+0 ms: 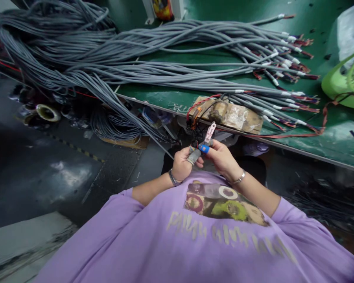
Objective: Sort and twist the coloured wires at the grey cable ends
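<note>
Hands met just below the near edge of the green bench (171,98), close against your purple shirt (194,236). Your left hand (181,163) was curled shut around the end of 1 grey cable (194,156), fingers wrapped over it with a taped fingertip showing. Your right hand (221,157) pinched a small pink tool (209,133) between thumb and forefinger; the forefinger wore a blue cap (204,148), and the tool's tip pointed up toward the bench edge. Both hands touched each other around the cable end, so you could not see exactly how the tool met the wires there. Each wrist carried a metal bracelet.

Right above your hands, on the near edge of the bench, sat a worn brown block (230,114) with red and black leads (199,104) running off its left end and hanging down toward your fingers. Across the middle of the bench lay a large bundle of grey cables (153,67), its stripped ends with white sleeves and red wires fanned out toward the right edge, while the rest of it spilled over the left edge toward the floor. A green fan (346,80) stood at the right edge of the bench. A roll of tape (48,113) lay on a low surface off the left side.
</note>
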`<state>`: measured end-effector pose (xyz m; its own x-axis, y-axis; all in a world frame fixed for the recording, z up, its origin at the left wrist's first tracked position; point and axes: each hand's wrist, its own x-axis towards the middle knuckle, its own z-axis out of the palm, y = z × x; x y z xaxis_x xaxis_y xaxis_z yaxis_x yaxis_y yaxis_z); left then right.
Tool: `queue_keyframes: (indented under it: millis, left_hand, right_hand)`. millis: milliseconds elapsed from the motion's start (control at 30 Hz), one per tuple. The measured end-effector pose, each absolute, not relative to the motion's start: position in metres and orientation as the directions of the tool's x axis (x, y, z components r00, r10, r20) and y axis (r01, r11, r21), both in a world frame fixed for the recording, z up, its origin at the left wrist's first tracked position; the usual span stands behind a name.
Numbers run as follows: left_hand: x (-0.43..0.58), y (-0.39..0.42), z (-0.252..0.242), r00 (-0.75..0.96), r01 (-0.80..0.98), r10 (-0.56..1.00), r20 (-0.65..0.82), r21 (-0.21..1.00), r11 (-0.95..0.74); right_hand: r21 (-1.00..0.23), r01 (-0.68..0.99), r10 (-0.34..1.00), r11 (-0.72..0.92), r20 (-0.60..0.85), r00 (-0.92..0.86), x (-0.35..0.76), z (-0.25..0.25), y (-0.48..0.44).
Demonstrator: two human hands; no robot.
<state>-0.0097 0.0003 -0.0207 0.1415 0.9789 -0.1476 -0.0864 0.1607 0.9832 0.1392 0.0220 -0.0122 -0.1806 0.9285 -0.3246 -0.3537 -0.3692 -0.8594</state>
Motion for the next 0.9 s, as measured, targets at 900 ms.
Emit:
queue_keyframes:
  millis: [900]
  left_hand:
    - [-0.002, 0.021, 0.009, 0.435, -0.359, 0.835, -0.337, 0.786, 0.504]
  right_hand:
    - [-0.854, -0.464, 0.971, -0.236, -0.221, -0.089, 0.147, -0.012, 0.056]
